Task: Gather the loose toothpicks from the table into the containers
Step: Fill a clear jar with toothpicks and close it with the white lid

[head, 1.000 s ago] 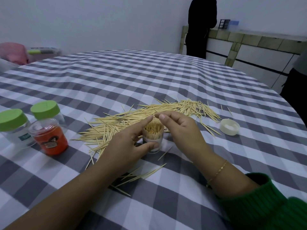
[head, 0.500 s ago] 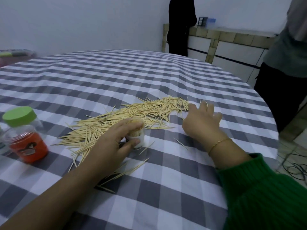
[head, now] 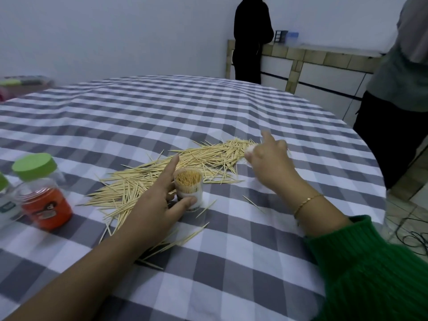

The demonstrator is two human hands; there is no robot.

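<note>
Looks like a plain home dining room or maybe a canteen, hard to say. Big round table (head: 231, 117) with a grey checked cloth, bare white wall (head: 115, 31), a tiled counter (head: 324, 59) along the back, two people standing around.

Blocking the near-left approach: jars (head: 44, 195) standing close together, toothpick pile (head: 176, 167) sprawling across the middle, leaving checked cloth (head: 231, 262) lying bare nearer.
</note>
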